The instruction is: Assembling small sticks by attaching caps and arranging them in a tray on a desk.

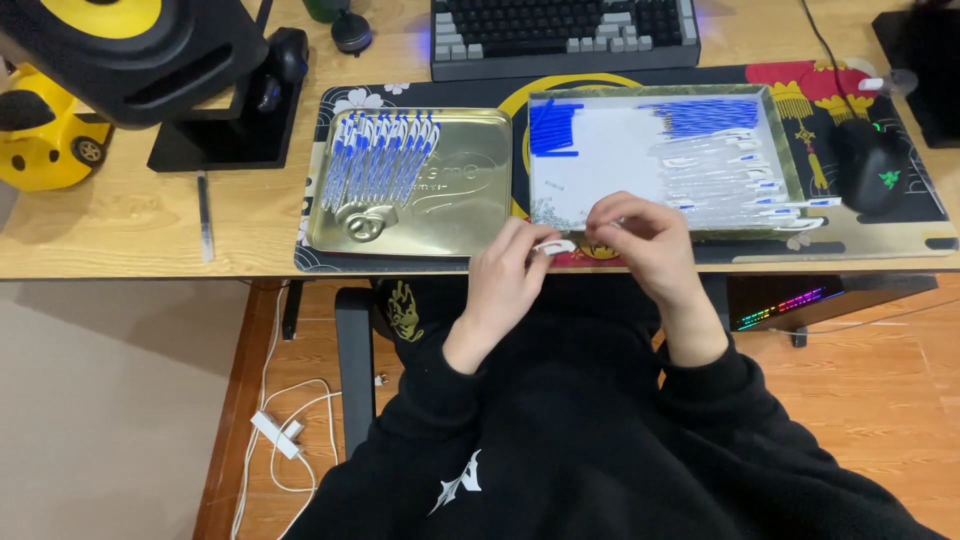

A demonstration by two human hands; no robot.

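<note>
My left hand [507,275] and my right hand [640,240] meet at the desk's front edge, both pinching a small white pen part [555,246] between their fingertips. Just beyond them lies a tin tray lined with white paper [600,160], holding blue refills [553,127], more blue pieces [705,115] and several clear pen barrels [730,180]. To the left, a gold tin lid [460,215] carries a row of assembled blue-and-white pens [380,160].
A keyboard [565,35] sits at the back and a black mouse [867,165] on the right of the patterned desk mat [860,240]. A black and yellow speaker [130,45] on its stand and a yellow toy car [45,140] occupy the left. Cables lie on the floor.
</note>
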